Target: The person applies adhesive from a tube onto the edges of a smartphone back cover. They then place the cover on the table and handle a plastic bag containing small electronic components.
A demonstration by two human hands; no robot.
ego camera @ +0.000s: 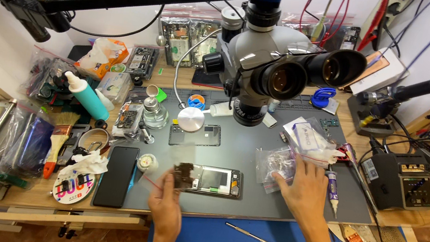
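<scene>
Clear plastic bag (179, 168), thin and glossy with a red seal strip along its edge, hangs from the left hand (165, 203), whose thumb and fingers pinch it near the bottom so that it stands up over the grey work mat (249, 202). A small dark component shows through the film, though its exact kind is too small to tell. Just behind the bag lies an opened phone frame (214, 180), flat on the mat, its back off and its pale inner plate and dark board bare; judging by that, disassembly looks well along while reassembly is not yet done. The right hand (302, 191) rests palm down, fingers spread, on a heap of crinkled small bags (277, 167) to the right, holding nothing that can be made out. Farther off a second dark frame (196, 134) lies beside a round metal lid, and a bulky grey microscope (271, 62) with two black eyepieces hangs over the middle. To the left sit a black slab phone (116, 175), a wooden brush (60, 137) with pale bristles and a teal bottle (86, 97). Near the front edge, a slim metal pry tool (251, 235) lies on a blue mat.
</scene>
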